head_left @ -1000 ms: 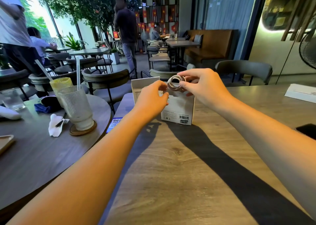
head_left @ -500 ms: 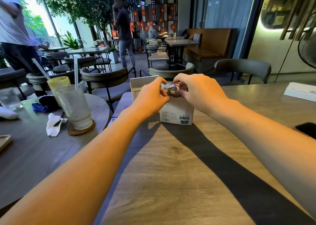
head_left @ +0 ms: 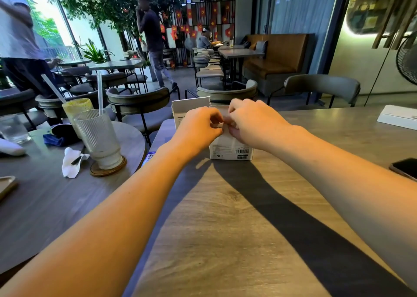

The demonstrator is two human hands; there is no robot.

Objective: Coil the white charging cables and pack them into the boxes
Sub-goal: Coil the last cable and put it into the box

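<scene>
A white box (head_left: 230, 149) with a barcode stands upright on the wooden table (head_left: 225, 217). A second white box (head_left: 189, 107) stands just behind it to the left. Both my hands meet at the top of the front box. My left hand (head_left: 200, 128) pinches the box's upper edge with curled fingers. My right hand (head_left: 252, 123) has its fingers curled down into the box's opening. Only a sliver of white (head_left: 219, 125) shows between the hands. The coiled white cable is hidden behind my fingers.
A ribbed glass (head_left: 99, 136) with a straw stands on a coaster on the round table at left, beside a crumpled napkin (head_left: 71, 161). A dark phone (head_left: 405, 168) and a flat white box (head_left: 399, 118) lie at the right. Chairs line the far edge; people move beyond.
My right hand has come down from above the box, carrying the coil to the box's opening, where it has dropped out of sight. My left hand rose to the box's top edge.
</scene>
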